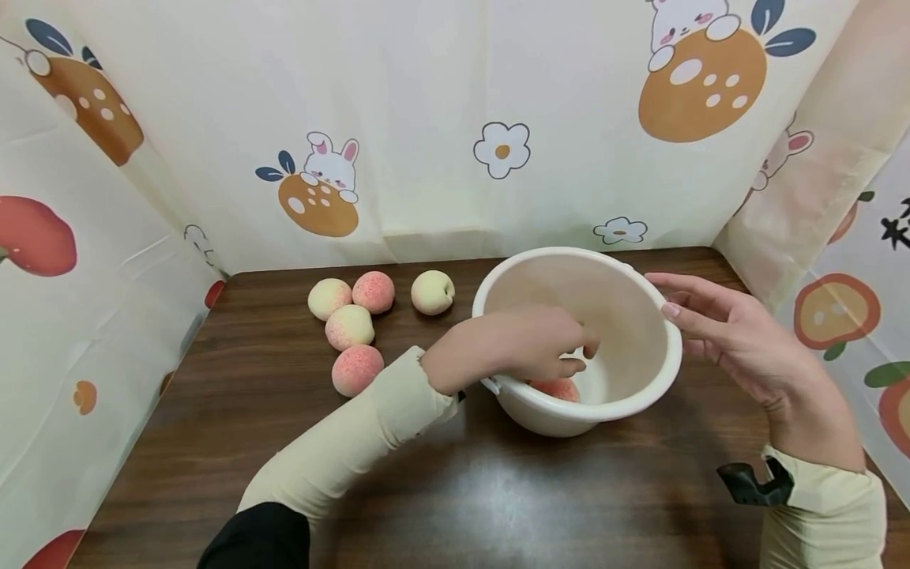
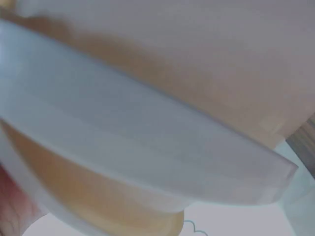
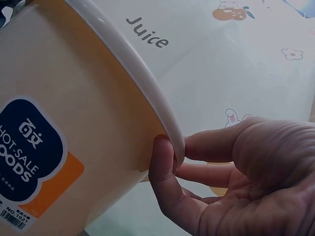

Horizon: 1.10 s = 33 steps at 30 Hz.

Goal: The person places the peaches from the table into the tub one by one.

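My left hand (image 1: pixel 536 344) reaches over the near-left rim into a white plastic bucket (image 1: pixel 668 371), its fingers loosely bent with nothing seen between them. Just below those fingers, a reddish peach (image 1: pixel 558 389) lies inside, partly hidden by the near rim. On the bucket's right side, my right hand (image 1: pixel 739 336) pinches the rim; the right wrist view shows thumb and fingers (image 3: pixel 165 177) on either side of the lip. The left wrist view is mostly filled by the bucket's rim (image 2: pixel 138 128), so the left fingers are not clearly seen there.
Left of the bucket, on the dark wooden table (image 1: pixel 235 442), lie several more peaches: a reddish one (image 1: pixel 358 370), pale ones such as this peach (image 1: pixel 350 327), and a separate pale peach (image 1: pixel 432 292). Printed curtains (image 1: pixel 426 95) stand behind and at both sides.
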Tool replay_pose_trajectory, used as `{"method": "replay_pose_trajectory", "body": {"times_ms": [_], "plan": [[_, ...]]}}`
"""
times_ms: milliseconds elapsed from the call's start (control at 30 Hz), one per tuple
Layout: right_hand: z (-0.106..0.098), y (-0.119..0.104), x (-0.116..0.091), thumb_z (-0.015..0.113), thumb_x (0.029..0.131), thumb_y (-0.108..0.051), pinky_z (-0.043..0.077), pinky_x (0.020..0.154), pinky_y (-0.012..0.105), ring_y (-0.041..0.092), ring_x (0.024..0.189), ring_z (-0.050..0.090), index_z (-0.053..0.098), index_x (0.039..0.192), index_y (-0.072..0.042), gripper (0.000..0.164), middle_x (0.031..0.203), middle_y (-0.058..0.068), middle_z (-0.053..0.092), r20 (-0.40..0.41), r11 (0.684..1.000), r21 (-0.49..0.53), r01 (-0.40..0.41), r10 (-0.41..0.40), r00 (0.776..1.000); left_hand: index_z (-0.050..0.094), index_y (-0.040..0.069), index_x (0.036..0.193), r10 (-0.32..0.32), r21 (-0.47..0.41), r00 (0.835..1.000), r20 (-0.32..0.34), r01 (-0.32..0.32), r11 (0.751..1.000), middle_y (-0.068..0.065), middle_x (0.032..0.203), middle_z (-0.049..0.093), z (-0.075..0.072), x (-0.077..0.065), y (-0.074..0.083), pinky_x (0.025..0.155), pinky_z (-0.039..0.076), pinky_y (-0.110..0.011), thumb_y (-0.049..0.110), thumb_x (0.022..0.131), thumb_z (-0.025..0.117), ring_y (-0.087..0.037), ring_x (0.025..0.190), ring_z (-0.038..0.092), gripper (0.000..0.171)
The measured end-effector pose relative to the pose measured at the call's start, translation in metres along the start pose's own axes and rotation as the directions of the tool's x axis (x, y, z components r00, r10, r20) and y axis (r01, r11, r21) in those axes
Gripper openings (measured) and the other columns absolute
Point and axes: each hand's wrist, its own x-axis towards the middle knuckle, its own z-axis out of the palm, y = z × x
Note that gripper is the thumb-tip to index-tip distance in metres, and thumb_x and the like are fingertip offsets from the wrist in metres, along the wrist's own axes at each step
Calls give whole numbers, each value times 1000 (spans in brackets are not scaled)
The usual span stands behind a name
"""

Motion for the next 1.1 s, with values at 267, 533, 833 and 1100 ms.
{"method": "replay_pose_trajectory", "body": {"times_ms": [267, 533, 833, 1100], "plan": [[1, -1, 0, 52, 106, -2, 64, 78, 32, 12, 108, 72, 53, 150, -10, 44, 131, -1, 68, -8, 1000, -14, -16, 15, 1000, 65, 18, 125, 52, 88, 947, -317, -25, 996, 3, 110, 67, 6, -24, 5, 86, 49, -25, 21, 105, 56, -14, 94, 62, 22], [1, -1, -1, 52, 106, 0, 64, 76, 32, 14, 102, 72, 54, 150, -8, 44, 122, 4, 69, 3, 1000, 13, 2, -2, 1000, 69, 17, 123, 128, 183, 801, -585, -23, 983, 2, 99, 62, 18, -48, 3, 82, 47, -24, 15, 103, 56, -16, 91, 55, 24], [1, -2, 0, 51, 106, 1, 64, 76, 32, 13, 102, 73, 54, 149, -8, 45, 124, 4, 69, 9, 999, 43, 8, -8, 1000, 71, 17, 124, 120, 198, 684, -719, 36, 980, 3, 107, 65, 27, -75, -3, 77, 50, -28, 13, 100, 56, -15, 97, 59, 28], [1, -1, 0, 51, 106, 2, 64, 75, 33, 14, 103, 73, 54, 150, -8, 45, 126, 4, 69, 9, 999, 47, 7, -8, 1000, 72, 15, 120, 127, 197, 635, -762, 40, 980, 0, 109, 66, 36, -97, -9, 80, 50, -28, 10, 97, 57, -19, 95, 60, 28]]}}
